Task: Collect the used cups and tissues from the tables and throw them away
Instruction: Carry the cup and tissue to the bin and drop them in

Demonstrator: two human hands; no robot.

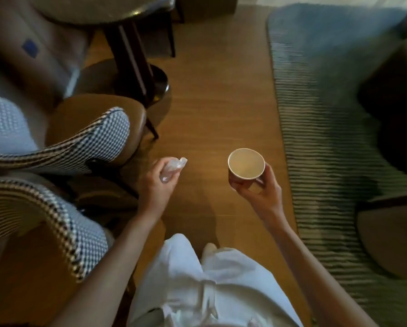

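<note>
The right hand (259,192) holds an upright paper cup (246,167) (open end up) — fingers wrapped round its base. Left of the cup, the left hand (156,184) pinches a crumpled tissue (173,168) over the wooden floor (212,102), fingers pressed together — chairs (84,140) farther left.

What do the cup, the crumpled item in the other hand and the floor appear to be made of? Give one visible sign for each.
Cup: probably paper, matte brown, thin rolled rim, pale lining.
Crumpled item in the left hand: white, creased; tissue or thin plastic, too blurred to tell.
Floor: wood or wood-look laminate, fine grain lines, soft sheen.
</note>
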